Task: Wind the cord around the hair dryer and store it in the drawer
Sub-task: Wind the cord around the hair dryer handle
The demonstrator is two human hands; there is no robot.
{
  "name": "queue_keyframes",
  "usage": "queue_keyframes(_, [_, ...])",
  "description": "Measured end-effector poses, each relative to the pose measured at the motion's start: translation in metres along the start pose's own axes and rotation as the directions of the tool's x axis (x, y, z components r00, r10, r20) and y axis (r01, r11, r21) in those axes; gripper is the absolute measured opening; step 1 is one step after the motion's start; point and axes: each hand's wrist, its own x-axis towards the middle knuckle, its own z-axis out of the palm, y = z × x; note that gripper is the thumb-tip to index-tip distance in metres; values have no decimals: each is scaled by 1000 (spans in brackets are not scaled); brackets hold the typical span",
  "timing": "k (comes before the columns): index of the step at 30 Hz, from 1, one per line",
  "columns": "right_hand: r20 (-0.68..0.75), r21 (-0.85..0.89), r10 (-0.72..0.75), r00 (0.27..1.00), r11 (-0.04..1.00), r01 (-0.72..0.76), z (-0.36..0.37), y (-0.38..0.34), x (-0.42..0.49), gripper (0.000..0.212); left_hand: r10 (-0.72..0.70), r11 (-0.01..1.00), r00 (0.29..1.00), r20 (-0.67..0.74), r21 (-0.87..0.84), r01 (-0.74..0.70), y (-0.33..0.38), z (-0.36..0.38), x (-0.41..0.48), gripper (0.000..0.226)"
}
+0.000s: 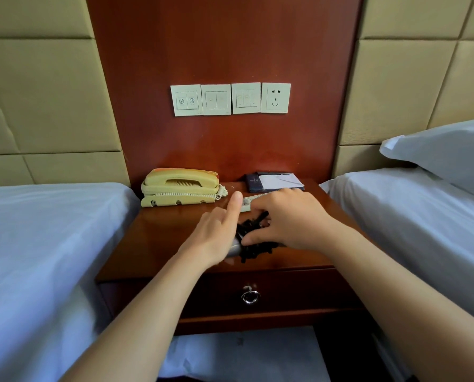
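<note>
The hair dryer [233, 248] lies on the wooden nightstand [161, 244], mostly hidden under my hands; only a grey bit of its body shows. A black coiled cord [253, 250] is bunched around it. My left hand [216, 232] rests against the dryer's left side, index finger pointing up. My right hand [288, 219] is curled over the cord, fingertips pinching the coils. The drawer [285, 290] below the tabletop is closed, with a metal ring pull [250, 296] at its middle.
A yellow telephone [180, 187] sits at the back left of the nightstand, a dark notepad folder [274, 181] at the back right, a pale remote [248, 202] behind my hands. Beds with white sheets flank both sides. Switches and a wall socket [275, 97] are above.
</note>
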Motion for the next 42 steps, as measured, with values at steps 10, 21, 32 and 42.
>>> queue_keyframes(10, [-3,576,102,995,813,-82,2,35,6,12,-17,999,983,-185,-45,8,-11,4,17,64])
queue_keyframes(21, [105,811,178,978,554,-188,34,55,13,24,87,957,982,-169,289,-35,-20,27,21,37])
queue_keyframes(32, [176,848,163,971,475,-233,51,66,12,23,195,858,977,-89,498,-126,-31,36,23,56])
queue_keyframes(42, [-160,318,153,975,943,-96,68,72,16,10,224,843,968,-116,521,-133,-39,46,31,51])
